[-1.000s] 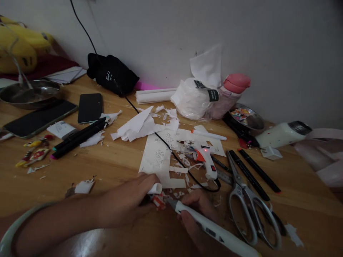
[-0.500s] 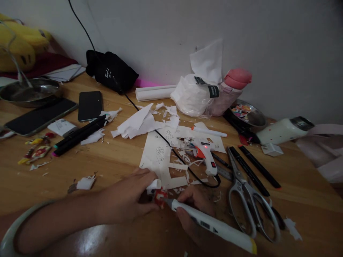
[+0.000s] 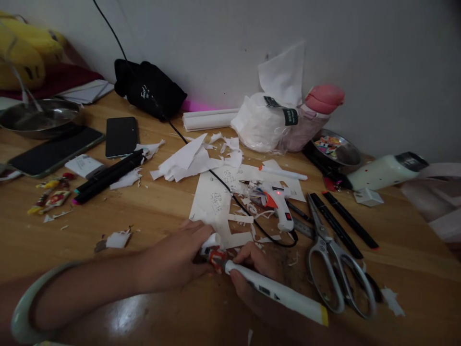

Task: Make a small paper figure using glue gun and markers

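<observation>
In my right hand (image 3: 257,262) is a thick white marker (image 3: 284,294) with a yellow band at its rear end. Its grey tip meets a small red-and-white piece (image 3: 216,260). My left hand (image 3: 180,252) is closed around that piece, beside a white rolled bit (image 3: 211,241) that looks like paper. The lower edge of the piece is partly hidden by fingers. Just beyond my hands lie a sheet with handwriting (image 3: 203,197) and a white glue gun (image 3: 284,211) with a glowing red light. Large grey-handled scissors (image 3: 326,245) lie to the right.
Black markers (image 3: 344,223) lie beyond the scissors, and a pale bottle (image 3: 387,171) rests on its side. A black cable (image 3: 230,192) crosses the table. Paper scraps (image 3: 185,161), phones (image 3: 54,151), a metal bowl (image 3: 39,117) and wrapped sweets (image 3: 50,197) lie around.
The marker's tip has shifted slightly up and left onto the red-and-white piece, and its rear end has swung left. My left hand stays closed on the piece; the view has shifted slightly.
</observation>
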